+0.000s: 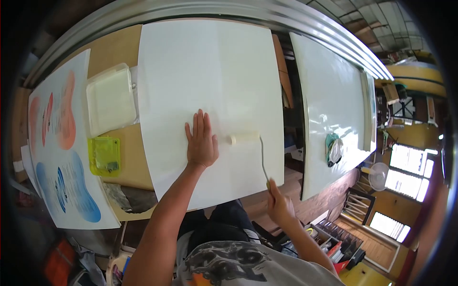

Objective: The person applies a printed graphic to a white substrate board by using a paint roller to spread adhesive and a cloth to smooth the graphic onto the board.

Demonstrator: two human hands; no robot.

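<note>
Grey metal, by its look, forms the bent rod (263, 157) leading out from my right hand (280, 207); I read that grip as fingers wrapped round the handle of the paint roller (244, 138), the handle itself mostly covered. Governing relation: the roller head lies forward and slightly left of this grip, over the right half of the white sheet (181, 71); its long axis runs left to right, roughly along the sheet's near edge, with the rod joining at its right end; the gripping hand sits just outside that near edge, by the near right corner. My left hand (202, 145) is the closer to the roller head; it lies palm down on the sheet, just left of the head and apart from it, fingers extended, holding nothing.

Roller head: cream, soft-looking cylinder; sheet: smooth, broad, rectangular. Past the sheet's left edge: a translucent yellow-green tray (106, 157); behind it, a pale shallow tray (112, 100) with rounded corners; farther left, a printed sheet (71, 148) with red and blue rounded shapes. Past the right edge, across a dark gap: a glossy white panel (329, 95); toward its near edge, a crumpled green-and-white bundle (335, 150), material uncertain.
</note>
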